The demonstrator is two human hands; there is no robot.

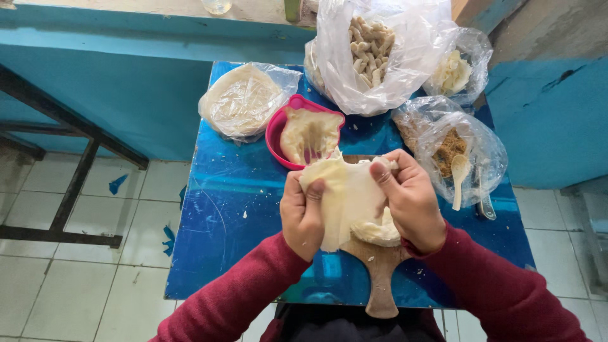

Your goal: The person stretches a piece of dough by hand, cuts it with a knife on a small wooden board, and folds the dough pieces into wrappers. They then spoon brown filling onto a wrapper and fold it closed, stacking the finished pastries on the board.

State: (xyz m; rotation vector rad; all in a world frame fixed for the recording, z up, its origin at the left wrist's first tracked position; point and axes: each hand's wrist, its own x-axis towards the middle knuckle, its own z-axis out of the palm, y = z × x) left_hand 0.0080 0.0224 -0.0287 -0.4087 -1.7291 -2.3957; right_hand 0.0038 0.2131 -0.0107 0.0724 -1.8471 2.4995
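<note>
Two dark red sleeves (253, 297) rise from the bottom edge, over a wooden paddle board (380, 272) on the shiny blue table (228, 209). The left hand (303, 212) pinches the left edge of a thin pale dough sheet (345, 196), thumb pressed on top; the right hand (411, 199) clamps its upper right corner, holding it just above the board. Beyond, from left: a bagged stack of wrappers (244, 101), a pink bowl (277, 130) of dough, a clear bag of pale sticks (370, 47), and a bag of brown filling (451, 149) holding a spoon (459, 177).
</note>
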